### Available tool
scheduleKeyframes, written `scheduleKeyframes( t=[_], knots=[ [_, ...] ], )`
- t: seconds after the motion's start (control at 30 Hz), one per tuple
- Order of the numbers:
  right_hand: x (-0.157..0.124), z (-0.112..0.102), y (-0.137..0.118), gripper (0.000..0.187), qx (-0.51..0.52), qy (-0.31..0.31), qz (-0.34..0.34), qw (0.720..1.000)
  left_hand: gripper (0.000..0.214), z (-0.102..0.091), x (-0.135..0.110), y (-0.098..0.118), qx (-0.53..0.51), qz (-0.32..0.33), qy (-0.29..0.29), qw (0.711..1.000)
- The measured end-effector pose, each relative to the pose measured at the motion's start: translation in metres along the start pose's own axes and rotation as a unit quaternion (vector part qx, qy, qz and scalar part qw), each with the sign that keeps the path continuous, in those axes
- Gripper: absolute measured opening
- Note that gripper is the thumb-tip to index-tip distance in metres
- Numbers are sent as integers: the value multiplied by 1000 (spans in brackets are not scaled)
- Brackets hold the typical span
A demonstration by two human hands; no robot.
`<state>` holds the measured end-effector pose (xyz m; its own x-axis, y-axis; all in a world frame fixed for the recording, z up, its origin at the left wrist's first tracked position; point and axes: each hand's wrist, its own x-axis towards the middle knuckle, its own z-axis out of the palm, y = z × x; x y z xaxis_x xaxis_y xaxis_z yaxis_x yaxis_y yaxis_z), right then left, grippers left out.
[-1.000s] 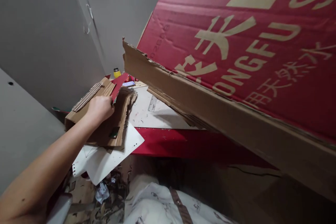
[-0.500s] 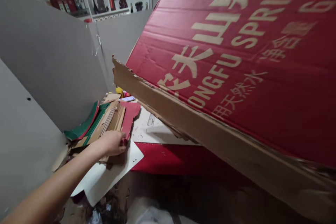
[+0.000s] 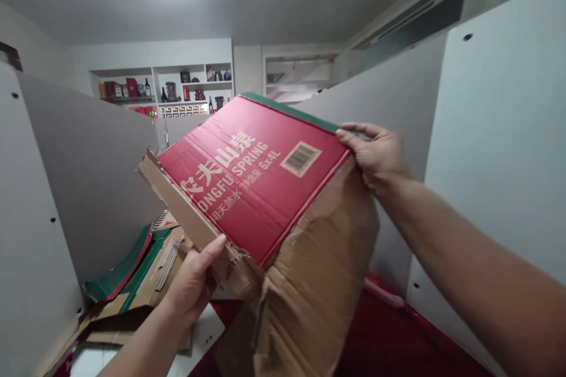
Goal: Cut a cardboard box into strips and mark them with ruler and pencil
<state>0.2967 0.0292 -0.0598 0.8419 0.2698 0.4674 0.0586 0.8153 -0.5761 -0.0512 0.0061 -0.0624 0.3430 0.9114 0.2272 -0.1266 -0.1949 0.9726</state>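
Observation:
A red cardboard box (image 3: 265,188) with pale lettering, a barcode and brown flaps is held up tilted in front of me. My left hand (image 3: 194,283) grips its near-left brown edge, thumb on top and the other fingers hidden beneath. At the upper right corner, beside a green side strip, my right hand (image 3: 375,150) pinches the box between thumb and fingers. A torn, creased brown flap (image 3: 318,259) hangs down from the near side. Behind my left hand lies a pile of cardboard pieces (image 3: 145,271), some green, some brown.
Grey partition panels (image 3: 88,171) close in on the left, back and right. A red surface (image 3: 389,341) lies below, with a pink object (image 3: 384,293) at its right side. Shelves (image 3: 190,85) with bottles and ornaments stand beyond the back panel. White sheets (image 3: 206,330) lie near the pile.
My left hand has left the cardboard pile and taken hold of the box's edge. The box has moved farther from the camera, and my right hand has come into view. The view has tilted up.

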Motion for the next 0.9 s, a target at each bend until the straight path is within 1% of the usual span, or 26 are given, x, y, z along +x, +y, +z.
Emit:
scheduleKeyframes(
  t=[0.07, 0.13, 0.17, 0.23, 0.3, 0.37, 0.4, 0.43, 0.47, 0.5, 0.53, 0.57, 0.6, 0.63, 0.67, 0.73, 0.8, 0.83, 0.9],
  knots=[
    [-9, 3, 4, 43, 54, 21, 49, 997, 37, 6, 6, 8, -27, 2, 47, 999],
    [-18, 0, 2, 38, 111, 34, 62, 991, 34, 6, 13, 16, -17, 8, 73, 997],
    [-22, -5, -2, 37, 142, 30, 66, 987, 33, 5, 16, 21, -4, 20, 80, 997],
    [-31, -19, -13, 35, 207, 15, 85, 974, 34, 3, 20, 30, 21, 61, 85, 994],
    [-44, -42, -22, 28, 278, 7, 127, 952, 39, 3, 19, 39, 42, 102, 89, 990],
    [-62, -70, -25, 19, 348, -1, 207, 914, 47, 6, 12, 49, 64, 128, 92, 986],
    [-71, -84, -25, 14, 376, -20, 272, 886, 50, 8, 8, 55, 76, 139, 92, 983],
    [-80, -97, -23, 11, 399, -22, 341, 851, 53, 11, 3, 61, 90, 145, 93, 981],
    [-88, -109, -20, 9, 423, -28, 404, 811, 56, 15, -2, 69, 105, 145, 95, 979],
    [-94, -118, -18, 13, 440, -37, 457, 772, 57, 19, -6, 79, 122, 141, 98, 978],
    [-98, -124, -18, 17, 462, -48, 471, 750, 57, 23, -9, 90, 139, 134, 102, 976],
    [-100, -128, -19, 19, 475, -88, 485, 729, 55, 28, -12, 102, 155, 126, 107, 974],
    [-100, -129, -21, 23, 481, -124, 489, 717, 54, 32, -14, 114, 169, 118, 115, 972],
    [-100, -129, -26, 27, 484, -157, 481, 714, 54, 36, -15, 125, 180, 114, 125, 969],
    [-98, -127, -31, 30, 480, -183, 468, 719, 55, 38, -16, 134, 190, 112, 136, 966],
    [-96, -122, -43, 33, 459, -202, 426, 753, 59, 42, -17, 147, 209, 102, 149, 961],
    [-95, -115, -53, 39, 424, -209, 396, 787, 63, 45, -20, 152, 223, 89, 149, 959],
    [-94, -112, -57, 43, 409, -212, 392, 796, 64, 47, -22, 153, 226, 81, 145, 960],
    [-94, -106, -59, 47, 396, -207, 407, 796, 65, 51, -26, 153, 226, 70, 140, 961]
  ],
)
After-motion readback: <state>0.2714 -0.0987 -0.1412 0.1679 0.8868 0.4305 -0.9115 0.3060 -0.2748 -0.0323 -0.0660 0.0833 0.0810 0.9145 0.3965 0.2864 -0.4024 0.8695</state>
